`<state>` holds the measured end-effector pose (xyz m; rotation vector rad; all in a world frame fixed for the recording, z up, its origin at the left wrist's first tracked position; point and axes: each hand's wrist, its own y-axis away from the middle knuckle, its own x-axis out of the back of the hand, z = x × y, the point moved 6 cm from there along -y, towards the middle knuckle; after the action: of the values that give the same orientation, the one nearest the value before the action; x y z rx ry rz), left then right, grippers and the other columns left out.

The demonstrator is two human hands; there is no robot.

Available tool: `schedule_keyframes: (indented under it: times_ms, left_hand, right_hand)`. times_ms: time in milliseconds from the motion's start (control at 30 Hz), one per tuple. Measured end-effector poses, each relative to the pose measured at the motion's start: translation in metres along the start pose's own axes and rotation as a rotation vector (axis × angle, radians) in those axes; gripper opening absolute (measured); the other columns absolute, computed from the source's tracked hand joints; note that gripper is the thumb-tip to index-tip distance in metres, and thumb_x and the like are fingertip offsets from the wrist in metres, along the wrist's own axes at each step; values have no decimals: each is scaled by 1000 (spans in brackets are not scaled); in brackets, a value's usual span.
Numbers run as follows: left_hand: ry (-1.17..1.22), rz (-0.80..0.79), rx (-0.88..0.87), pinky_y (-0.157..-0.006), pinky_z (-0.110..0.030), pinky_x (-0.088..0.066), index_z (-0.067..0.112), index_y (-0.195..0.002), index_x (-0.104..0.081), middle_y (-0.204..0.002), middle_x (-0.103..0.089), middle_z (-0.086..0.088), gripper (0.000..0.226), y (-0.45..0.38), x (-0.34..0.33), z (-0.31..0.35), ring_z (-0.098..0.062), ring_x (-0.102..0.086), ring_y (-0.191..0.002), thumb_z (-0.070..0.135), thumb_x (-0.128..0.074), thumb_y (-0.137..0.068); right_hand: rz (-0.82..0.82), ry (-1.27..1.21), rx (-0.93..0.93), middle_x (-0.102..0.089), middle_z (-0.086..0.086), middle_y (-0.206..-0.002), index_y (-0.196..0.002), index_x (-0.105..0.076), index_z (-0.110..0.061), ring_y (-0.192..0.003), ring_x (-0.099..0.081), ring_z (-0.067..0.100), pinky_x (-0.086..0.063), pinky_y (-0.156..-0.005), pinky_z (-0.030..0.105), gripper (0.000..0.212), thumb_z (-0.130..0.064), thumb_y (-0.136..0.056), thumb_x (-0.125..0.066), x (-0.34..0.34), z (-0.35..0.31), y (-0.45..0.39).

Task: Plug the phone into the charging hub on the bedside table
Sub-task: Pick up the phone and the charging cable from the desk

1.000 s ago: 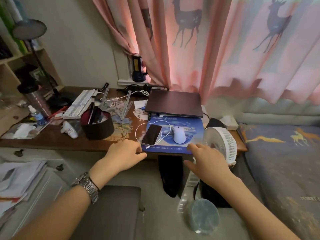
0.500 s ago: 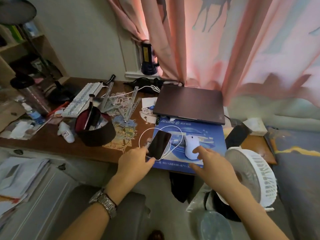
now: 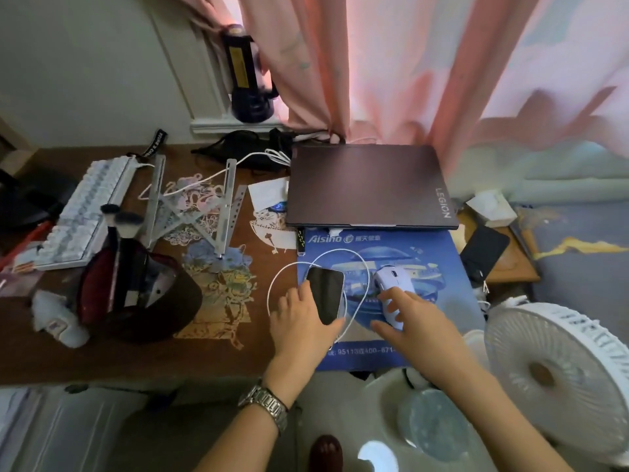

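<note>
A cluttered wooden bench (image 3: 102, 359) seen from above. Near its front edge, a dark phone (image 3: 326, 294) lies on the left side of a blue mouse mat (image 3: 425, 247), ringed by a loop of white cable (image 3: 340, 252). The left hand (image 3: 301, 321) grips the phone's near end, fingers (image 3: 299, 294) along its left edge and thumb at its lower right corner. The right hand (image 3: 418, 325) rests spread-fingered on a white mouse (image 3: 391, 284), holding nothing. A closed laptop (image 3: 367, 189) sits behind.

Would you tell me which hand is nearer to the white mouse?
The right hand: its fingers lie on the white mouse. The left hand is further left, at the phone.
</note>
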<state>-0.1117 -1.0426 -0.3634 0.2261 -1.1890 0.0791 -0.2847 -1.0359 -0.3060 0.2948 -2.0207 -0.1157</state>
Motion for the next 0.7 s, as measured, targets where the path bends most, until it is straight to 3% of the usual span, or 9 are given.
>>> schedule_keyframes:
  times_ms: [100,400,600,700]
  left_hand:
    - [8,-5,7,-95,-38,-41,15,-142,-24,-136,-45,-8,93,-8,-11,-1,-25,-44,-123,68,-55,-72]
    - [11,32,21,-89,-36,-45,16,-141,-23,-130,-50,-8,97,-14,-24,-5,-25,-44,-120,65,-61,-67]
    - [150,10,49,-76,-36,-48,22,-129,-29,-123,-56,-4,94,-15,-12,-10,-25,-50,-113,63,-70,-55]
    - [217,53,39,-67,-31,-43,24,-118,-33,-114,-58,-1,86,-9,0,-7,-23,-54,-106,67,-69,-53]
  right_hand:
    - [0,-8,-1,-61,-2,-112,-118,-50,-24,-101,-61,20,-47,-75,31,38,-38,-85,-61,-9,-1,-10]
    - [-17,-106,-26,-62,-1,-116,-119,-50,-28,-101,-62,20,-54,-81,38,38,-35,-84,-62,-31,1,-26]
    - [-21,-212,-32,-62,-3,-111,-116,-52,-26,-98,-62,17,-54,-82,40,34,-34,-84,-63,-39,3,-29]
    - [-2,-410,-59,-60,-10,-103,-115,-53,-27,-90,-62,10,-51,-79,26,33,-29,-84,-65,-36,2,-31]
